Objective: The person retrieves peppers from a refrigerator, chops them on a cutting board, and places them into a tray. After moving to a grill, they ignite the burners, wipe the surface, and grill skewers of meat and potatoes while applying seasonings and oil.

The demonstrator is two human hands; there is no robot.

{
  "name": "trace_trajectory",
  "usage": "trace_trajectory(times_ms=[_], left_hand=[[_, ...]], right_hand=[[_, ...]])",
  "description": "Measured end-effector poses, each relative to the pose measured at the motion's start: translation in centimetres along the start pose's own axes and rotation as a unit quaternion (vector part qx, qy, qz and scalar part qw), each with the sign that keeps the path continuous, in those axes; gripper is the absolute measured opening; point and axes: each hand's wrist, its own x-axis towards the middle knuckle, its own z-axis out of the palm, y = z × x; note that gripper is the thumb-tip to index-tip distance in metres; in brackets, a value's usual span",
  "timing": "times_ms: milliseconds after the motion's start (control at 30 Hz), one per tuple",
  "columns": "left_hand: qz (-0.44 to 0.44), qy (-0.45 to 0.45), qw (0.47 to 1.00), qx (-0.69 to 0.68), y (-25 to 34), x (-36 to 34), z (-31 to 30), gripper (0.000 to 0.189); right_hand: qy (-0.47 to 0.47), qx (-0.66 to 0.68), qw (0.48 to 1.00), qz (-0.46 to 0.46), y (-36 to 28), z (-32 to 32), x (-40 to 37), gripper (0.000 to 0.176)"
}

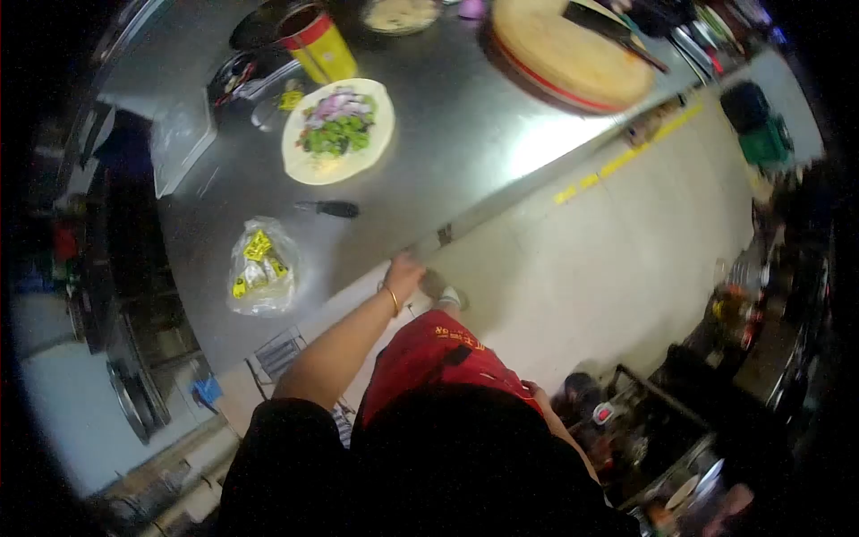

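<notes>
My left hand point(407, 276), with a gold bangle at the wrist, is beside the front edge of the steel table point(429, 170). Its fingers are blurred, and I cannot make out anything in them. Down at the side of my red apron point(438, 353) is my right hand point(538, 396), its fingers mostly hidden. Closest to the left hand on the tabletop lies a small dark-handled tool point(335, 208). A clear plastic bag point(266, 291) with yellow-marked packets is further left. Beyond the tool, a pale plate point(309, 166) carries chopped greens and purple onion pieces.
A round wooden chopping board point(568, 58) with a dark-bladed knife point(608, 31) sits at the far right of the table. A yellow and red can point(324, 58) and a bowl point(401, 16) stand at the back. Cooking equipment point(658, 425) is at lower right.
</notes>
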Motion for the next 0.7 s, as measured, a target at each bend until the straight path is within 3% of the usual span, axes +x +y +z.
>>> trace_trajectory(times_ms=[67,100,200,233,267,333,367,433,467,500,533,567,633,700], left_hand=[[-0.01,0.038,0.999,0.031,2.2,0.4,-5.2,0.066],[0.069,-0.001,0.998,0.01,0.4,-0.4,7.2,0.061],[0.183,0.009,0.972,0.149,-2.8,-1.8,2.8,0.045],[0.209,0.006,0.954,0.213,-2.3,-2.8,1.8,0.04],[0.227,0.002,0.934,0.277,-1.7,-4.3,0.9,0.035],[0.184,0.008,0.965,0.186,1.2,-8.0,-0.4,0.034],[0.168,0.006,0.976,0.14,2.6,-9.0,-1.0,0.033],[0.18,0.023,0.983,0.018,4.3,-9.6,-3.0,0.029],[0.186,0.027,0.981,-0.044,5.2,-9.5,-4.4,0.027],[0.209,0.059,0.975,-0.056,6.0,-8.5,-6.1,0.024],[0.229,0.09,0.967,-0.07,6.7,-6.7,-8.2,0.022],[0.262,0.164,0.95,-0.041,7.7,-4.6,-10.6,0.02],[0.291,0.27,0.918,0.001,12.1,-3.4,-14.6,0.02],[0.342,0.268,0.9,-0.032,13.8,1.9,-20.3,0.025]], right_hand=[[0.025,0.06,0.998,0.021,-6.6,6.0,-4.4,0.043],[0.105,-0.029,0.994,0.025,-1.5,-4.8,-10.0,0.039],[0.165,-0.1,0.98,-0.039,4.0,-1.6,-13.7,0.033],[0.175,0.01,0.984,-0.042,8.0,-1.4,-13.5,0.032],[0.19,-0.014,0.981,-0.032,9.6,-1.8,-14.6,0.032],[0.202,-0.173,0.961,-0.074,13.7,-3.3,-16.8,0.034],[0.191,-0.084,0.978,-0.004,16.2,-3.9,-17.3,0.038],[0.212,-0.048,0.976,0.031,22.1,-5.6,-17.8,0.039],[0.206,0.047,0.974,0.077,24.8,-6.9,-17.4,0.037],[0.307,0.003,0.952,0.012,26.7,-7.2,-16.8,0.025],[0.357,0.124,0.919,0.116,15.9,-6.5,-20.4,0.026],[0.245,0.109,0.961,0.073,22.1,-8.7,-19.0,0.025],[0.425,0.063,0.902,0.047,26.5,-7.9,-16.3,0.021],[0.359,0.186,0.914,-0.003,21.5,-6.8,-15.7,0.018]])
